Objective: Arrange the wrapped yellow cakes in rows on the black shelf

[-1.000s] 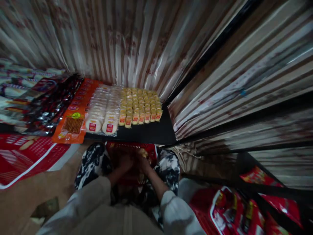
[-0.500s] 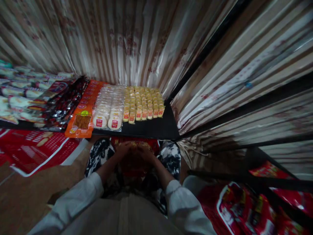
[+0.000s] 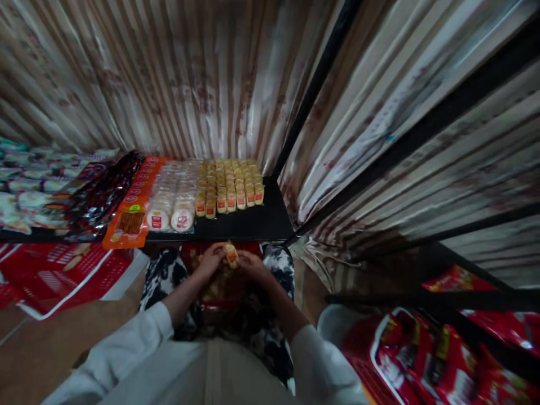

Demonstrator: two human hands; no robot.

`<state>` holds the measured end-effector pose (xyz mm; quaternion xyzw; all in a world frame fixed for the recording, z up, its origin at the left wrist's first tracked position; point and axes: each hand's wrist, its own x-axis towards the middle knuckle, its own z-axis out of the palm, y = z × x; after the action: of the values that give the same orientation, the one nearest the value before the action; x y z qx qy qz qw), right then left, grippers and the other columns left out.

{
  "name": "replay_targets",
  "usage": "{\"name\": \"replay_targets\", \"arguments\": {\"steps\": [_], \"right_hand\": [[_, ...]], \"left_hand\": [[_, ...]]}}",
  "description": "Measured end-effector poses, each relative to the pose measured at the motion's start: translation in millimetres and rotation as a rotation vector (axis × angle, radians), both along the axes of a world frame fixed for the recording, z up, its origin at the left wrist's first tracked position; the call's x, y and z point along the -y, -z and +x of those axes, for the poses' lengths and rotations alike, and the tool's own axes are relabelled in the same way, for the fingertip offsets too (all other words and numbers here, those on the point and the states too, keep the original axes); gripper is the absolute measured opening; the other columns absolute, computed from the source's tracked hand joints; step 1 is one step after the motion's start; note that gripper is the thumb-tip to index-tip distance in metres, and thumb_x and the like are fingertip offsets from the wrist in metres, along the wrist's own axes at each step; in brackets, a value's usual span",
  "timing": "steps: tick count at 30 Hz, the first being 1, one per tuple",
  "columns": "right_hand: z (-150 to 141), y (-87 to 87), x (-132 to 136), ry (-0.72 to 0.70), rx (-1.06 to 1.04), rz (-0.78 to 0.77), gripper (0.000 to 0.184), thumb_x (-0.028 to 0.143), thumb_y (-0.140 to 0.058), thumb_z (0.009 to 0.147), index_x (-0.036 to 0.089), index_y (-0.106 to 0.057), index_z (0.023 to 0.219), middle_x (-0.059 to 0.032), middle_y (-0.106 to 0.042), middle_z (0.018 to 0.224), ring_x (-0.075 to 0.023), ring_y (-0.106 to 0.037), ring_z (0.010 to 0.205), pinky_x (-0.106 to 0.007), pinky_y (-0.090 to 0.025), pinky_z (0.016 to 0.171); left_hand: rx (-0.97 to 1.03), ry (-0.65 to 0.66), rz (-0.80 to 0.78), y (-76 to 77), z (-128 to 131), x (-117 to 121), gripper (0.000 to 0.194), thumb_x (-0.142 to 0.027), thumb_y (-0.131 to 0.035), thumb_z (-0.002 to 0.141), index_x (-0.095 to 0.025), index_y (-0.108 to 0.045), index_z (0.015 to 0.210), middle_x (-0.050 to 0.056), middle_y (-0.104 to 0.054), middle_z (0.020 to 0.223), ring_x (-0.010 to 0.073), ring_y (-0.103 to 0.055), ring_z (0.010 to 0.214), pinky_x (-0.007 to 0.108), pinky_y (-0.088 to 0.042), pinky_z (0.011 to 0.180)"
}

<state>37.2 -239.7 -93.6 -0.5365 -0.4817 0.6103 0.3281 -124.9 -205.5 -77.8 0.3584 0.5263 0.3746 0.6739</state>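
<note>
Between my knees, a small yellow wrapped snack cake [image 3: 232,255] is pinched by both hands. My left hand [image 3: 212,260] grips its left side, and my right hand [image 3: 251,265] has its fingers closed at the right side. Beneath them stands a red basket [image 3: 219,304] with more yellow packs in it, dimly seen. On the black shelf [image 3: 248,224] ahead, rows of similar yellow snack cakes [image 3: 230,183] stand close together. Left of those lie two rows of round white wrapped crackers [image 3: 171,205].
An orange snack bag [image 3: 133,208], dark shiny packets [image 3: 101,194] and white packets [image 3: 42,202] fill the shelf's left. A red basket [image 3: 71,270] sits on the floor at left. Red bags [image 3: 426,360] lie at lower right. Black frame bars [image 3: 320,84] and a striped curtain [image 3: 189,73] enclose the shelf.
Both hands have come up slightly out of the basket, and the single snack cake now shows between them. The view has shifted a little to the right.
</note>
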Motion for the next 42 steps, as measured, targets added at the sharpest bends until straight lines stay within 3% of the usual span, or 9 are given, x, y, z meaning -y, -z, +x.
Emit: {"name": "replay_targets", "arguments": {"steps": [9,13,17,22,25,29,32,38,42], "right_hand": [[12,-35.8,6,0.202,-0.019,0.072,0.041,0.047,-0.06,0.077,0.02,-0.061,0.108,-0.0057,-0.068,0.1,-0.0191,-0.064,0.092,-0.03,-0.052,0.076],[14,-38.8,3,0.217,-0.027,0.077,0.039,0.046,-0.06,0.077,0.018,-0.061,0.105,-0.0066,-0.069,0.098,-0.0195,-0.065,0.09,-0.031,-0.052,0.077],[14,-35.5,-5,0.197,-0.006,0.159,0.032,0.04,-0.058,0.077,0.018,-0.061,0.1,-0.0069,-0.07,0.096,-0.0196,-0.066,0.088,-0.033,-0.051,0.082],[10,-35.6,-24,0.23,0.2,0.262,0.032,0.03,-0.058,0.075,0.021,-0.059,0.105,-0.0048,-0.07,0.094,-0.018,-0.066,0.082,-0.032,-0.053,0.078],[2,-40.6,-41,0.233,0.283,0.284,0.028,0.03,-0.056,0.076,0.023,-0.059,0.103,-0.0027,-0.07,0.091,-0.0168,-0.066,0.079,-0.03,-0.053,0.077],[-12,-47.3,-69,0.317,0.4,0.315,0.026,0.03,-0.055,0.078,0.021,-0.059,0.102,-0.0028,-0.069,0.09,-0.0163,-0.065,0.081,-0.029,-0.051,0.079],[-22,-50.2,-89,0.333,0.502,0.304,0.027,0.03,-0.054,0.079,0.022,-0.059,0.104,-0.0024,-0.069,0.091,-0.0156,-0.064,0.082,-0.029,-0.051,0.079],[-35,-48.3,-120,0.342,0.619,0.315,0.031,0.03,-0.054,0.078,0.022,-0.06,0.108,-0.0025,-0.068,0.09,-0.0163,-0.063,0.081,-0.029,-0.049,0.078],[-42,-40.9,-133,0.353,0.639,0.372,0.03,0.029,-0.053,0.079,0.021,-0.061,0.107,-0.0047,-0.066,0.093,-0.0169,-0.062,0.081,-0.03,-0.049,0.078]], "left_hand": [[-0.033,0.09,0.026,-42.5,19,-3,0.036,-0.026,-0.063,0.071,-0.013,-0.06,0.105,0.004,-0.069,0.079,0.0099,-0.061,0.061,0.019,-0.044,0.054],[-0.069,0.098,0.04,-44.6,27,-10,0.039,-0.022,-0.063,0.07,-0.013,-0.059,0.108,0.001,-0.067,0.072,0.0081,-0.057,0.055,0.018,-0.042,0.051],[-0.171,0.129,0.167,-45.2,33,-19,0.031,-0.019,-0.061,0.069,-0.012,-0.063,0.099,-0.001,-0.065,0.068,0.0082,-0.056,0.055,0.018,-0.044,0.053],[-0.249,0.202,0.292,-56.1,29,-29,0.033,-0.015,-0.058,0.071,-0.014,-0.063,0.103,0.0,-0.065,0.078,0.0078,-0.055,0.058,0.018,-0.045,0.055],[-0.331,0.141,0.32,-61.3,22,-36,0.04,-0.016,-0.057,0.074,-0.015,-0.058,0.113,0.003,-0.065,0.091,0.0061,-0.053,0.057,0.018,-0.046,0.055],[-0.405,0.0,0.348,-57.3,13,-45,0.045,-0.016,-0.054,0.076,-0.014,-0.052,0.121,0.01,-0.06,0.112,0.008,-0.057,0.067,0.021,-0.05,0.064],[-0.431,-0.05,0.41,-48.5,10,-49,0.041,-0.014,-0.052,0.076,-0.016,-0.055,0.118,0.01,-0.059,0.113,0.0126,-0.06,0.082,0.025,-0.052,0.073],[-0.531,-0.037,0.57,-35.5,9,-59,0.031,-0.016,-0.047,0.081,-0.015,-0.059,0.109,0.01,-0.059,0.111,0.0178,-0.058,0.097,0.034,-0.047,0.091],[-0.548,-0.014,0.607,-29.5,7,-70,0.032,-0.013,-0.045,0.08,-0.018,-0.059,0.108,0.009,-0.059,0.112,0.018,-0.056,0.104,0.034,-0.044,0.095]]}}
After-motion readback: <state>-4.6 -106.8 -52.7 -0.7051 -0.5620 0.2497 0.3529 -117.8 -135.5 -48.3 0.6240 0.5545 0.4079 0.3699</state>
